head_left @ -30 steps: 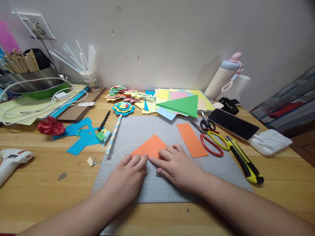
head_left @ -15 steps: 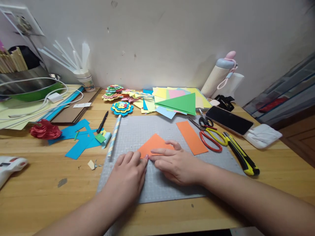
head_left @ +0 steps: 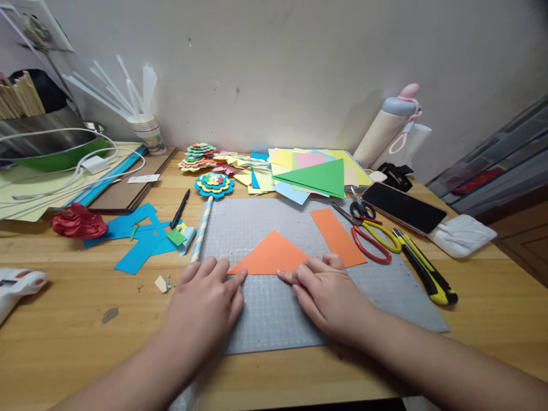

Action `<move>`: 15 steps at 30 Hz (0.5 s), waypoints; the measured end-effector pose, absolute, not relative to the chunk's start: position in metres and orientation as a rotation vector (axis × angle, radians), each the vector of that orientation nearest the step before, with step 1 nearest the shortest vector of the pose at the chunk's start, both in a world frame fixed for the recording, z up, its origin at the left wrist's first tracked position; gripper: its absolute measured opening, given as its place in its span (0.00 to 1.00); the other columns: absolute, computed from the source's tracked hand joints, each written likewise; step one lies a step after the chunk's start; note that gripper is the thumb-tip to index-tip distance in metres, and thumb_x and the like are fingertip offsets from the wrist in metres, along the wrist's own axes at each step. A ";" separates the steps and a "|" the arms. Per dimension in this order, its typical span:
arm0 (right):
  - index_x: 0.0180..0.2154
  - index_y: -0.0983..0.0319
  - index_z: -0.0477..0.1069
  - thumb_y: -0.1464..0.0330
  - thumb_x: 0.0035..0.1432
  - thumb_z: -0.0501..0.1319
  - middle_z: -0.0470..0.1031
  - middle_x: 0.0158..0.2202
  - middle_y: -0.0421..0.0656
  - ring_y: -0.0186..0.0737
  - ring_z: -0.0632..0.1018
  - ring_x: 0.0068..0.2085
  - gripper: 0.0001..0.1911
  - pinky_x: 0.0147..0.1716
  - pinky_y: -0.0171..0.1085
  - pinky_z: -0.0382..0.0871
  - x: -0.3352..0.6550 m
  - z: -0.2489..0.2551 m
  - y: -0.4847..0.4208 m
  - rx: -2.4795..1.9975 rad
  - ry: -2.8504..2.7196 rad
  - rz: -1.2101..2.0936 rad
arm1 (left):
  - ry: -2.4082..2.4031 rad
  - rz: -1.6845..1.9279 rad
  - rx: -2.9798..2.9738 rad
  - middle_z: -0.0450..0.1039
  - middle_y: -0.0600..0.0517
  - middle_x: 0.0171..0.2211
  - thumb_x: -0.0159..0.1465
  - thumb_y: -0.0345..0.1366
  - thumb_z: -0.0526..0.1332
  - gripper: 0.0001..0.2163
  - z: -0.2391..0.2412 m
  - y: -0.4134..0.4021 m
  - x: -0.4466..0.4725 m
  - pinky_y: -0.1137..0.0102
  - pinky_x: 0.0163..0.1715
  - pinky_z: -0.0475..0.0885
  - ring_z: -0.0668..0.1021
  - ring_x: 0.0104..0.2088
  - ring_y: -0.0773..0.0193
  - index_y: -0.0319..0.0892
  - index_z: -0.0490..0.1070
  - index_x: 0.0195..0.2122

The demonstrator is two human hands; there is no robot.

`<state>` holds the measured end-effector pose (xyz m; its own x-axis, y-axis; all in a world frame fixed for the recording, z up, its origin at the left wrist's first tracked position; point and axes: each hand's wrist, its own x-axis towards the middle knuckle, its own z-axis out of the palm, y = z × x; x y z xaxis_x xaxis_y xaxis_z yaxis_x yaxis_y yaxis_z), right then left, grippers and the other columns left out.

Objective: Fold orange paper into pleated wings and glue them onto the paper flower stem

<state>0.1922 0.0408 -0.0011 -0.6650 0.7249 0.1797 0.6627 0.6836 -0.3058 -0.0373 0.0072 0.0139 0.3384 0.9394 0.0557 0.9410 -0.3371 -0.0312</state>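
A sheet of orange paper [head_left: 269, 254], folded into a triangle, lies on the grey cutting mat [head_left: 274, 319] with its long edge towards me. At that edge's left end rests the index fingertip of my left hand [head_left: 205, 299], the other fingers loosely bent. My right hand [head_left: 329, 297] touches the same edge right of its middle with an outstretched index finger, while its other fingers curl. Neither hand grips the paper; both are open, pressing from above. Behind my right hand lies an orange paper strip [head_left: 338, 237], its near end partly covered.
Scissors [head_left: 370, 242], a yellow-black utility knife [head_left: 423, 265] and a phone [head_left: 403, 207] lie on the right. Coloured papers [head_left: 317, 177] and layered paper flowers [head_left: 214, 185] are at the back. Blue scraps [head_left: 137, 251], a pen [head_left: 180, 208] and crumpled red paper [head_left: 79, 221] are left.
My hands have moved apart along the folded edge, left hand leftwards and right hand rightwards. More of the orange triangle now shows between them. The view has shifted slightly.
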 end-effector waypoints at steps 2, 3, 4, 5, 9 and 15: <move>0.44 0.60 0.70 0.72 0.63 0.48 0.75 0.32 0.41 0.40 0.72 0.36 0.14 0.41 0.44 0.50 0.193 0.001 0.040 -1.166 -2.595 0.353 | -1.784 -0.021 -2.510 0.70 0.50 0.31 0.64 0.36 0.51 0.14 0.014 0.005 -0.043 0.61 0.37 0.57 0.69 0.36 0.56 0.47 0.75 0.44; 0.43 0.60 0.70 0.71 0.63 0.48 0.74 0.32 0.41 0.40 0.72 0.36 0.14 0.41 0.44 0.50 0.194 0.002 0.040 -1.188 -2.589 0.362 | -1.789 -0.012 -2.511 0.70 0.50 0.31 0.64 0.36 0.51 0.14 0.014 0.004 -0.046 0.61 0.37 0.57 0.69 0.36 0.56 0.47 0.74 0.45; 0.42 0.60 0.70 0.71 0.63 0.48 0.74 0.32 0.41 0.40 0.72 0.35 0.13 0.41 0.44 0.51 0.196 0.002 0.040 -1.208 -2.581 0.364 | -1.796 -0.007 -2.514 0.70 0.50 0.32 0.64 0.36 0.51 0.14 0.013 0.004 -0.047 0.61 0.36 0.57 0.69 0.36 0.56 0.48 0.74 0.46; 0.41 0.60 0.70 0.71 0.64 0.47 0.74 0.31 0.41 0.40 0.71 0.34 0.13 0.40 0.44 0.51 0.199 0.002 0.040 -1.231 -2.572 0.363 | -1.805 -0.009 -2.518 0.70 0.50 0.32 0.64 0.36 0.51 0.14 0.013 0.003 -0.048 0.61 0.36 0.57 0.69 0.36 0.56 0.48 0.74 0.46; 0.39 0.59 0.70 0.70 0.65 0.46 0.73 0.32 0.42 0.41 0.71 0.34 0.14 0.39 0.43 0.51 0.218 0.001 0.038 -1.327 -2.545 0.376 | -1.857 -0.048 -2.532 0.70 0.50 0.31 0.64 0.36 0.51 0.14 0.014 0.003 -0.049 0.62 0.37 0.57 0.69 0.37 0.56 0.50 0.74 0.46; 0.37 0.60 0.69 0.68 0.64 0.47 0.72 0.32 0.42 0.40 0.70 0.33 0.12 0.39 0.43 0.52 0.239 0.000 0.033 -1.447 -2.482 0.375 | -1.919 -0.032 -2.516 0.69 0.50 0.30 0.64 0.37 0.51 0.15 0.015 0.004 -0.054 0.61 0.37 0.57 0.69 0.37 0.55 0.51 0.75 0.45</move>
<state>0.2386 0.0326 -0.0004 -0.4789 0.8742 0.0799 0.8115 0.4755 -0.3395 -0.0543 0.0040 0.0147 0.2644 0.9644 0.0021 0.9639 -0.2643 0.0307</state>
